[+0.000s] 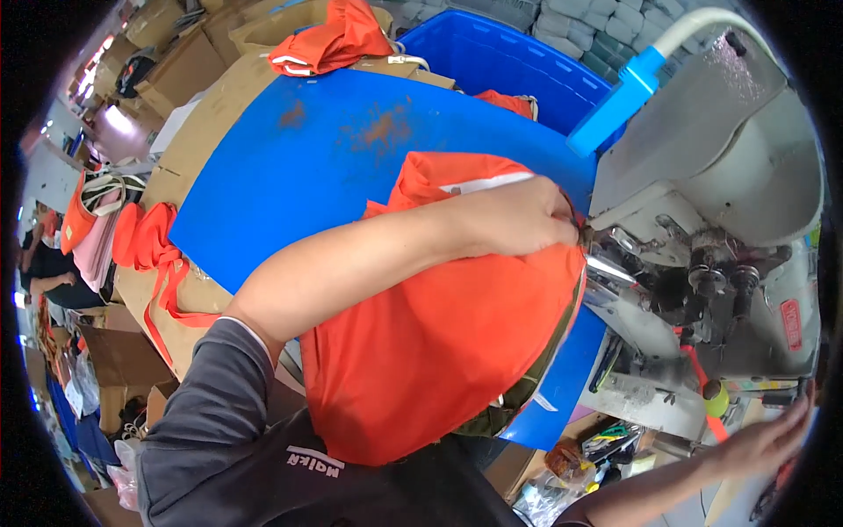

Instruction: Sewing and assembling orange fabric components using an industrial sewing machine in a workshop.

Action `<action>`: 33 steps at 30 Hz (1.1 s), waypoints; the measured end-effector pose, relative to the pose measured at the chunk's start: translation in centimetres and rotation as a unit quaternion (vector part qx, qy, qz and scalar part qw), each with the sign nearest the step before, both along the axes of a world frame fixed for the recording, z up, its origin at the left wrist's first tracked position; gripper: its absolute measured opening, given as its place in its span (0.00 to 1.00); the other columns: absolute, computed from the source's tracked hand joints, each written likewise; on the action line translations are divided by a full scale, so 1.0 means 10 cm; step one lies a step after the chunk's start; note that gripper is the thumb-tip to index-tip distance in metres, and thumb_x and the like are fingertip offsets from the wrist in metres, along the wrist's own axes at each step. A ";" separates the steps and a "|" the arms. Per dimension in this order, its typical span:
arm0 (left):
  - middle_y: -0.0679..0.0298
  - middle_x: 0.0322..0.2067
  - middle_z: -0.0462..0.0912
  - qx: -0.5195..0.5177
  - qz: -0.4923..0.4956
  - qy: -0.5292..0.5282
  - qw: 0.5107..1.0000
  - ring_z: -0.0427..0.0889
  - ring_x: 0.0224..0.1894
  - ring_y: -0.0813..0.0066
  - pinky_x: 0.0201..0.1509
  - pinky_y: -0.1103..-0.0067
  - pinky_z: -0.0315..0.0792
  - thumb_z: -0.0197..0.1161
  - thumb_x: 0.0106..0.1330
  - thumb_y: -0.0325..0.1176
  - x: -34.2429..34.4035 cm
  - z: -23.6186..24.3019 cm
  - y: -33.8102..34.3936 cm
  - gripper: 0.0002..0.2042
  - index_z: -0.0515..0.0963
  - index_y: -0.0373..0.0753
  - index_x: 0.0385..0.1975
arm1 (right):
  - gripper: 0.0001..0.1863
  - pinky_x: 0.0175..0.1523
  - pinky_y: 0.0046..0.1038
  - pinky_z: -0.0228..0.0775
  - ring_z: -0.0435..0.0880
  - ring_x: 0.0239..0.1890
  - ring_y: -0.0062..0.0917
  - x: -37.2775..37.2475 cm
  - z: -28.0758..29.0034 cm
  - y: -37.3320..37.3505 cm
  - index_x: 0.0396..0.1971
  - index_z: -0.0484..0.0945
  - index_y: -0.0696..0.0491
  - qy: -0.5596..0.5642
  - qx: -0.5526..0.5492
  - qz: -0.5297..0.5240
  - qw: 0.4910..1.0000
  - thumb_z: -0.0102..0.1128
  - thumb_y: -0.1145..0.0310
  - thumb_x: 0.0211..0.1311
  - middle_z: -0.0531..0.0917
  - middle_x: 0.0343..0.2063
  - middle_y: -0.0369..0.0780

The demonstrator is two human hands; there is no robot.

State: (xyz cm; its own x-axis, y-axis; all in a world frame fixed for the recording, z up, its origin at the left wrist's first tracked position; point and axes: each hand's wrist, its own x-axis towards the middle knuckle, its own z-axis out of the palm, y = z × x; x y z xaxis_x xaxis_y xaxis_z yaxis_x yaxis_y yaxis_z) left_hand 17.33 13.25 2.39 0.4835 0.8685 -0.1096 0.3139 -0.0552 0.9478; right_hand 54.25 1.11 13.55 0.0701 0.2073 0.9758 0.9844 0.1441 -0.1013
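Observation:
A large orange fabric piece (pixel 439 351), which looks like a bag, hangs over my lap and the work surface. It has an olive-green edge (pixel 562 334) along its right side. My left hand (pixel 549 218) is closed on its upper right corner, close beside the grey sewing machine (pixel 702 184). My left forearm crosses over the cloth. At the lower right, my right hand (pixel 773 439) reaches out with fingers stretched, near a small dark part at the machine's side. It is slightly blurred, and nothing shows in it. An orange strap (pixel 691 360) runs down the machine's front.
A blue board (pixel 263 176) covers the table. Orange cloth (pixel 338 39) lies at its far edge, before a blue bin (pixel 500 53). Orange strapping (pixel 149 237) is heaped at left. A blue lamp (pixel 623 97) juts over the machine. Another person (pixel 66 281) sits far left.

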 end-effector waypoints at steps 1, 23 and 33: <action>0.70 0.19 0.72 0.000 -0.001 -0.038 0.999 0.66 0.20 0.86 0.23 0.80 0.60 0.58 0.65 0.34 0.04 -0.05 0.04 0.14 0.81 0.30 0.42 | 0.10 0.48 0.27 0.77 0.84 0.39 0.27 0.26 -0.12 0.08 0.39 0.83 0.62 -0.133 0.054 -0.097 0.985 0.63 0.71 0.64 0.85 0.38 0.44; 0.50 0.43 0.70 0.401 0.051 0.228 0.886 0.76 0.43 0.55 0.42 0.67 0.72 0.70 0.49 0.35 0.20 -0.12 -1.21 0.29 0.67 0.31 0.50 | 0.09 0.30 0.16 0.64 0.69 0.25 0.09 -2.01 -1.65 0.11 0.44 0.77 0.60 0.447 -0.395 0.419 0.684 0.54 0.71 0.71 0.78 0.23 0.30; 0.53 0.27 0.76 0.345 0.070 0.242 0.904 0.79 0.27 0.55 0.27 0.66 0.73 0.60 0.55 0.23 0.17 0.02 -1.32 0.20 0.70 0.27 0.49 | 0.12 0.41 0.19 0.71 0.77 0.35 0.12 -2.16 -1.67 -0.03 0.51 0.72 0.62 0.456 -0.367 0.462 0.667 0.51 0.73 0.72 0.85 0.32 0.37</action>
State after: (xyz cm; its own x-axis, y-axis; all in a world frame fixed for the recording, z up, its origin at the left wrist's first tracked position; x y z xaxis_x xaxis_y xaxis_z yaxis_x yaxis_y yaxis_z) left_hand 19.03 0.08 2.63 0.4045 0.8594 0.3128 0.7316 -0.5093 0.4531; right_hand 32.66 0.83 -3.16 0.0769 0.9707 0.2278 -0.0079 0.2291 -0.9734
